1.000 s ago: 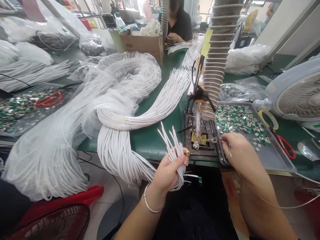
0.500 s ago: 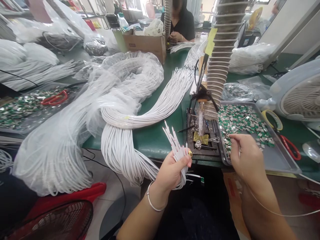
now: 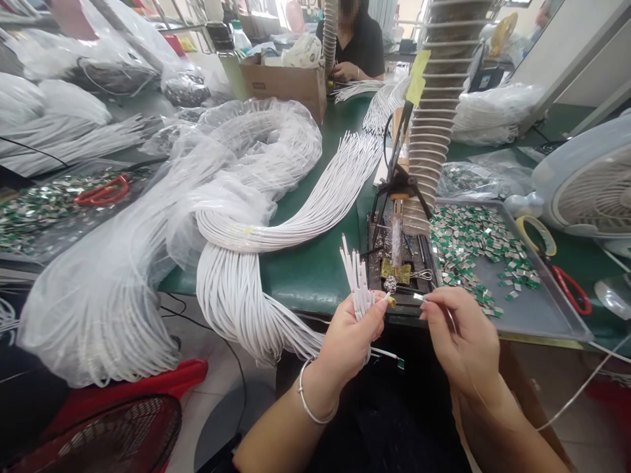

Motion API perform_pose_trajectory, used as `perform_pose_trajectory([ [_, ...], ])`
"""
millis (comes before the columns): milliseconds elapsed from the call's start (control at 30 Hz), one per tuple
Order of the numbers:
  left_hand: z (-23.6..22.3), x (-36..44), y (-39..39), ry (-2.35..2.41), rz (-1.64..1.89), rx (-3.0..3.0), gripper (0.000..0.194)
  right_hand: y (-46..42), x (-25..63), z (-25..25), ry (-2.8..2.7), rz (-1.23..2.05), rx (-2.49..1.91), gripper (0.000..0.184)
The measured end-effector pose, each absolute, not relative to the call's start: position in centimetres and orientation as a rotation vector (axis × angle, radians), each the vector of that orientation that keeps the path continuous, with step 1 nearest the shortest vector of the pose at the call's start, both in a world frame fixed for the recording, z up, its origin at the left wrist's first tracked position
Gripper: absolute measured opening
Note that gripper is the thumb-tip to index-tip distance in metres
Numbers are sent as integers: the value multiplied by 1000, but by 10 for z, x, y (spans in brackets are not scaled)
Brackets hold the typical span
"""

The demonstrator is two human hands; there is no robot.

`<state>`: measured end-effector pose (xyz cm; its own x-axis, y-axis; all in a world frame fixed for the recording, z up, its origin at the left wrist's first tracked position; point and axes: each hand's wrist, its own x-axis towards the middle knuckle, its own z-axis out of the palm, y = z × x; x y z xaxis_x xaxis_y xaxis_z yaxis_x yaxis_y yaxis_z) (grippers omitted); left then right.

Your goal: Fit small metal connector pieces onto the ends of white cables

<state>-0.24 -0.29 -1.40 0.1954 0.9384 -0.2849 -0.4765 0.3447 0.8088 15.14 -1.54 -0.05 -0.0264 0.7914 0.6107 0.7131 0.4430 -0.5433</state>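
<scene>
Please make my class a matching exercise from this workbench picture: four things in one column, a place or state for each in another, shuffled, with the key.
Column one
1. Cardboard box
2. Left hand
3. Pale fan
4. Right hand

Column two
A. Pinching a small silvery piece
B. At the right edge of the view
C. With a plastic bag at its top
D. Gripping a bunch of white cables

Right pairs: 1-C, 2-D, 3-B, 4-A
</scene>
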Motion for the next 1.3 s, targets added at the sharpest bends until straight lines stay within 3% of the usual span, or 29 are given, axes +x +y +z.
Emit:
perform_pose_trajectory([
  [667, -6, 2, -2, 875, 1079, 695, 27, -13, 128, -11, -1624, 363, -1262, 9],
  [1300, -7, 3, -2, 907, 1106, 672, 17, -10, 130, -14, -1707, 251, -1215, 13],
])
